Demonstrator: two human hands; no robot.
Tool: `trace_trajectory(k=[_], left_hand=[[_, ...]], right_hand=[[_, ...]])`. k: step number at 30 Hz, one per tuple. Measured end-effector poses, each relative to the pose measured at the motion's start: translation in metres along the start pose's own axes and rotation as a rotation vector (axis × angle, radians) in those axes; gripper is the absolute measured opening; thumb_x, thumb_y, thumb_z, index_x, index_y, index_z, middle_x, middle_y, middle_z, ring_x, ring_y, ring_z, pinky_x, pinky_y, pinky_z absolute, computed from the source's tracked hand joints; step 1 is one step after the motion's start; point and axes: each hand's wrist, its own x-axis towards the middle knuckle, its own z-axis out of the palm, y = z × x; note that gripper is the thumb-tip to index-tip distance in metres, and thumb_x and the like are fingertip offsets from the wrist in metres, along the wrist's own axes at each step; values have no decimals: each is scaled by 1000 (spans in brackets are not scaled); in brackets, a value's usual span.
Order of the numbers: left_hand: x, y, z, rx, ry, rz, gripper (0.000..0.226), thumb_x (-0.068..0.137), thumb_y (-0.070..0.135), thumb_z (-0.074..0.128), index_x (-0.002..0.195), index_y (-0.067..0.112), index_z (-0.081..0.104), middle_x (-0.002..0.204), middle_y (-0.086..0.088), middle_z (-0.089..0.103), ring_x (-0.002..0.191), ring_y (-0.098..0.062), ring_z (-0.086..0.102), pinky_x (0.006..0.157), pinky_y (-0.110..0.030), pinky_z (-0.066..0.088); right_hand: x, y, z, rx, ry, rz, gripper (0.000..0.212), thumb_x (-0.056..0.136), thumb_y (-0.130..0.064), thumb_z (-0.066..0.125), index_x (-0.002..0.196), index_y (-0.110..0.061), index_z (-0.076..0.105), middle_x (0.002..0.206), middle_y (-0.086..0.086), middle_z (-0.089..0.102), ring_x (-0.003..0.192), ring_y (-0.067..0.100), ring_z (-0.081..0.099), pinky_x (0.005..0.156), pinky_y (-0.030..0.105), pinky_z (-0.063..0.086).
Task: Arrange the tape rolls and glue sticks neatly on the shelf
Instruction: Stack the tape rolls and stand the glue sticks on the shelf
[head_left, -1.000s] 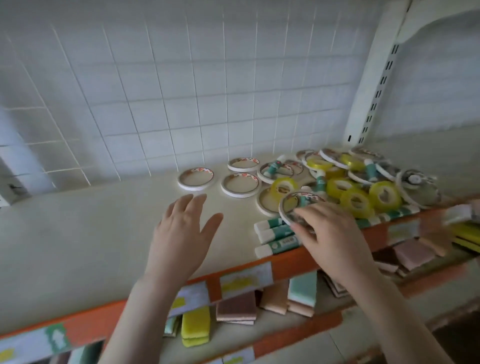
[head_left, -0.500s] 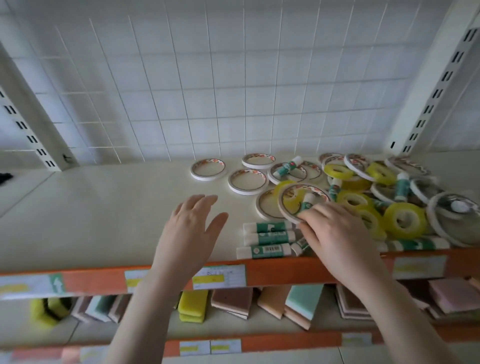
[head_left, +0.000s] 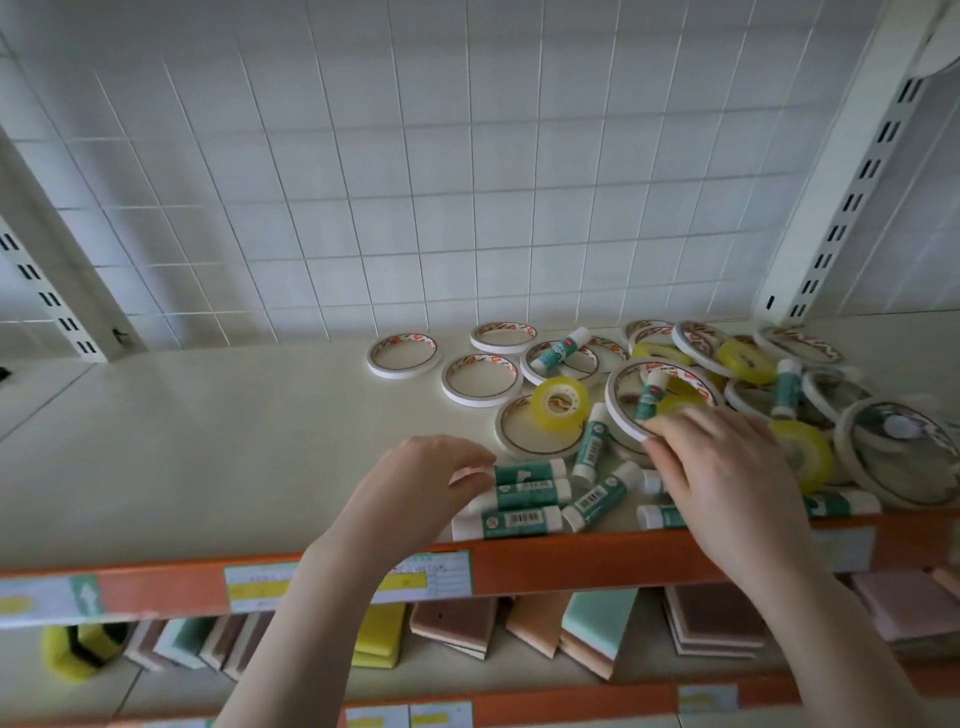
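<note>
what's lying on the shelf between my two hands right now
In the head view, green-and-white glue sticks lie between the left hand and the right hand: three side by side by the left fingertips, then two angled ones nearer the right hand.

Soft, even, rather dim daylight falls from above, leaving faint shadows under the left hand (head_left: 415, 483) and right hand (head_left: 727, 483), while wide-angle distortion bends the uprights beyond them and the far-right tape rolls (head_left: 904, 447) blur.
</note>
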Motion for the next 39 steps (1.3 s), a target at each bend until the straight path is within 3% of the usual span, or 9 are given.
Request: trace_trajectory(k=[9,15,18,21,26,28,31,34,39], left_hand=[[11,2,-5,88,-111,-29,23,94,33,51,111,20,61,110,3,59,99,-14,55,82,-25,41],[1,-3,-9,-82,138,-19,13,90,29,57,101,23,62,94,7,66,87,-10,60,82,-32,49],[-9,-11,-19,-172,328,-26,7,87,25,63,91,30,65,83,9,66,78,-5,62,75,-20,48],[-22,-24,-35,-244,500,-58,18,83,18,67,84,36,63,79,14,66,75,0,62,69,-8,45],[-49,-67,-72,-237,642,-76,19,82,20,69,89,37,65,84,13,63,73,-1,61,68,-4,42],[-62,-89,-87,-233,677,-82,17,79,26,64,92,37,66,88,18,60,72,-2,62,69,-6,44],[-85,-125,-110,-206,728,-113,22,82,11,68,94,30,68,89,17,58,74,-5,62,70,-9,44],[-111,-162,-136,-189,753,-133,17,80,15,69,94,25,70,81,11,61,75,-7,61,69,-6,42],[-162,-255,-190,-158,763,-152,15,77,19,70,88,28,67,79,14,63,77,-4,58,68,-9,43]], right_hand=[[2,1,2,-8,18,-12,12,71,-10,76,81,-8,70,73,5,65,69,26,64,69,36,51],[7,-1,7,46,61,-41,11,75,-12,69,84,-6,70,76,5,66,71,26,64,69,36,51],[14,-12,12,96,56,-53,15,78,-15,63,88,-6,70,79,6,67,74,27,64,71,38,51],[24,-32,18,132,60,-68,10,78,-13,66,85,-8,70,78,5,66,74,27,63,72,38,50],[40,-85,29,171,49,-131,5,83,-15,64,82,-12,68,76,2,63,74,25,61,73,35,45],[45,-113,33,181,34,-155,15,85,-19,52,81,-15,66,74,0,61,72,24,60,71,35,44],[55,-164,39,201,48,-179,19,84,-20,48,78,-17,65,70,-1,58,70,24,58,70,34,40],[64,-222,47,235,60,-190,23,83,-21,43,75,-17,64,68,-1,57,68,25,59,70,33,35],[78,-343,65,286,70,-162,26,82,-23,43,78,-16,67,71,0,62,70,26,62,67,36,45]])
